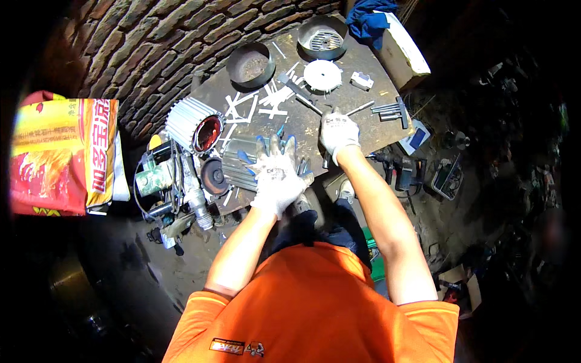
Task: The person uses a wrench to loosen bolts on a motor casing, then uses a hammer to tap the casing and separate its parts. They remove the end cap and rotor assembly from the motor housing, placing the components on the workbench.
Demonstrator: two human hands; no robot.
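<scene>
My left hand [275, 172] wears a white glove with blue edging and rests with spread fingers on a ribbed metal cylinder [237, 163] at the table's front edge. My right hand [338, 134], also gloved, is closed around a metal T-handled tool [363, 106] to the right of the cylinder. A hammer-like tool [290, 85] lies just beyond it. White strips [269, 97] are scattered behind my left hand. A finned motor housing [190, 121] with copper-coloured windings lies left of them. A white fan wheel [322, 75] and several dark sockets [387, 112] are on the table.
The worn table [378, 136] also bears two round metal covers [250, 66]. Power tools [163, 181] crowd its left beside a red-yellow sack [57, 154]. A drill [405, 172] and a metal tray [446, 181] are low at right. A brick wall [145, 54] stands behind.
</scene>
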